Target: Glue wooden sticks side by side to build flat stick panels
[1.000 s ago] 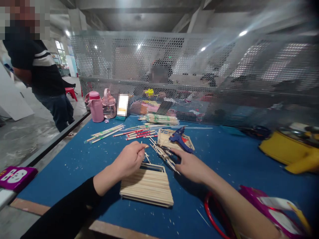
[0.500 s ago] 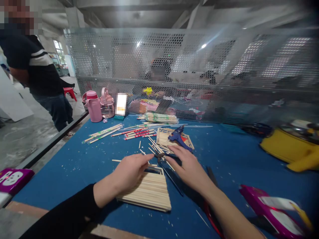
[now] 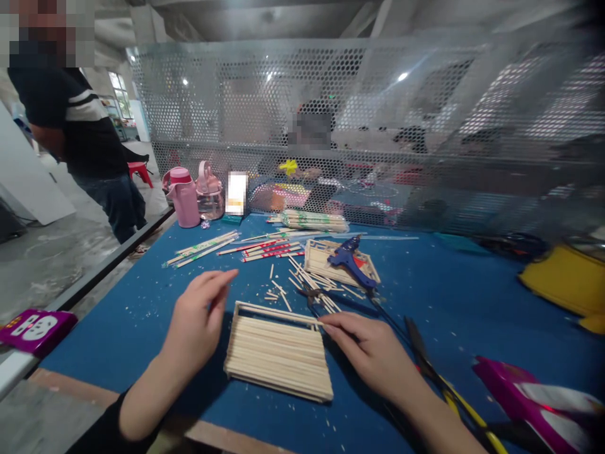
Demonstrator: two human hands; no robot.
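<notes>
On the blue table lies a flat panel of wooden sticks (image 3: 278, 357), laid side by side, with a narrow gap near its far edge. My right hand (image 3: 373, 350) pinches the right end of a thin wooden stick (image 3: 302, 320) at the panel's far right corner. Left of the panel, my left hand (image 3: 196, 318) is raised off it with the index finger stretched out; nothing shows in it. Beyond the panel, cutting pliers (image 3: 312, 295) lie among loose cut sticks (image 3: 331, 304). A blue glue gun (image 3: 352, 263) rests on a second stick panel (image 3: 321, 261).
Wrapped chopsticks (image 3: 269, 251) and a packed bundle (image 3: 314, 221) lie farther back. A pink jug (image 3: 185, 202) stands before the perforated screen (image 3: 255, 101). Black-bladed scissors (image 3: 418, 347) and a purple power strip (image 3: 534, 403) are at right; another strip (image 3: 40, 331) is at left. A person (image 3: 89, 139) stands left.
My left hand has lifted away from the panel and moved left. My right hand has come back from the pliers to the panel's right corner, now pinching a stick there.
</notes>
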